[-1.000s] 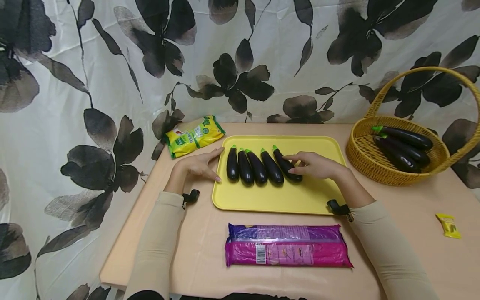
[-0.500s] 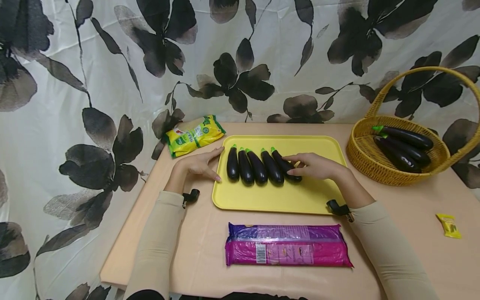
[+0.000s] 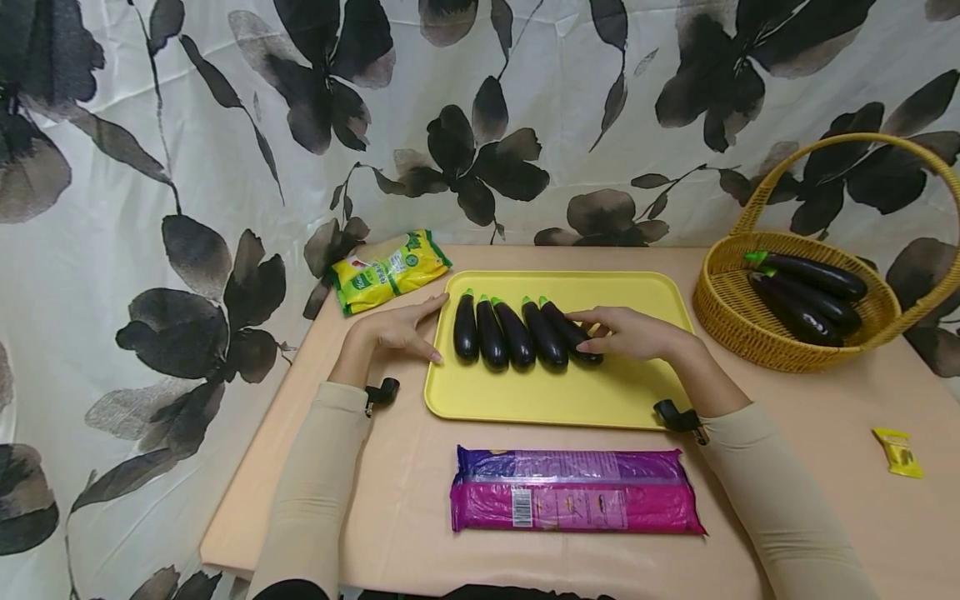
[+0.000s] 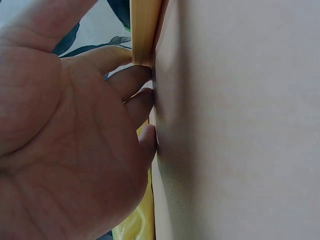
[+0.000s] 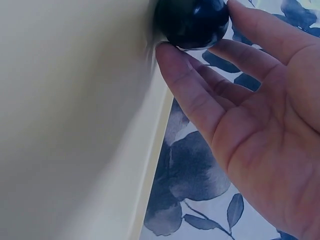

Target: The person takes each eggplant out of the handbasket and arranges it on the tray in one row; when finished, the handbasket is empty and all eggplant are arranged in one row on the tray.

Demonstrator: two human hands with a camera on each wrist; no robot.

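Centre of frame: five aubergines (image 3: 514,336) on a yellow tray (image 3: 525,400); the right hand (image 3: 633,332) pinches the rightmost aubergine (image 3: 560,323) between thumb and fingers. Left of centre: the left hand (image 3: 396,328), fingers spread, touches the tray's rim.

Whole back side is one big pale fabric sheet (image 3: 562,108), kinda silvery, printed with huge charcoal flowers (image 3: 451,142) plus skinny stems and leaves, some petals fading to a washed-out brownish grey. It's got light creases and a bit of sheen, and it runs down past the left side of the desk (image 3: 825,417) too. Desk is a plain light peachy-beige, far edge right up near the fabric, left edge slanting, near left corner rounded off. Light's pretty soft and even. Print looks bluer in the wrist views.
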